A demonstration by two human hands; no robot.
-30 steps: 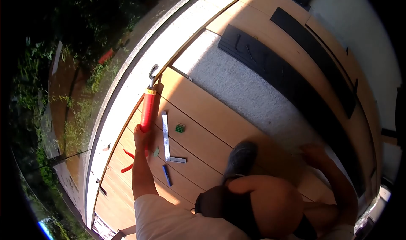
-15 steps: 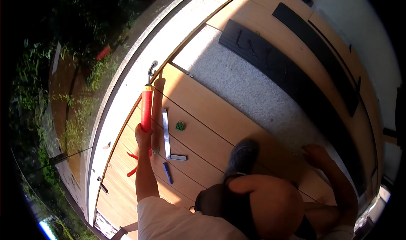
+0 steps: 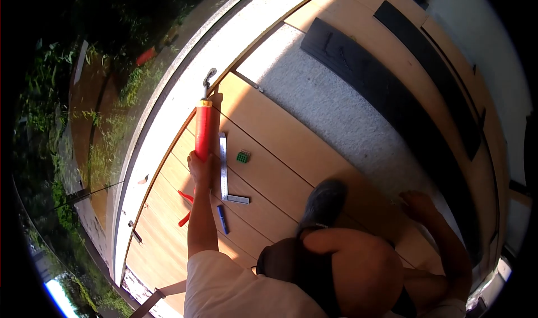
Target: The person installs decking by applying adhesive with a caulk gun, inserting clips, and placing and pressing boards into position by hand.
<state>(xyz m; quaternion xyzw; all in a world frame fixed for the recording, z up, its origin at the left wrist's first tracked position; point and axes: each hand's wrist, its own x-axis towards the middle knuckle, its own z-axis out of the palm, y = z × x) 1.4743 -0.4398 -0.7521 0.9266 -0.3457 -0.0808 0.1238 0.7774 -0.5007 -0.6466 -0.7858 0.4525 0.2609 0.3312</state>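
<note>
My left hand (image 3: 200, 168) is wrapped round a red tube-shaped tool (image 3: 205, 128), which looks like a caulking gun, with a yellow collar and a metal end. Its curled grey tip (image 3: 209, 78) lies over the sunlit pale edging. Red handles (image 3: 185, 208) stick out beside my left forearm. Right of the tube, a metal carpenter's square (image 3: 224, 172) lies on the planks, with a small green block (image 3: 242, 156) and a blue pen (image 3: 223, 219) nearby. Over by the dark board, my right hand (image 3: 417, 204) hangs in shadow, fingers loosely extended and holding nothing visible.
Wooden planks (image 3: 269, 144) border a strip of grey concrete (image 3: 325, 99). A long black board (image 3: 386, 105) lies over part of it, and a narrower black strip (image 3: 431, 65) lies farther right. My shoe (image 3: 326, 203) stands on the planks. Greenery (image 3: 112, 133) grows beyond the edging.
My view has shifted slightly, so floor and tools sit higher in the picture. My left hand, with the red handles, has swung a little right; the tool's tip stays over the edging.
</note>
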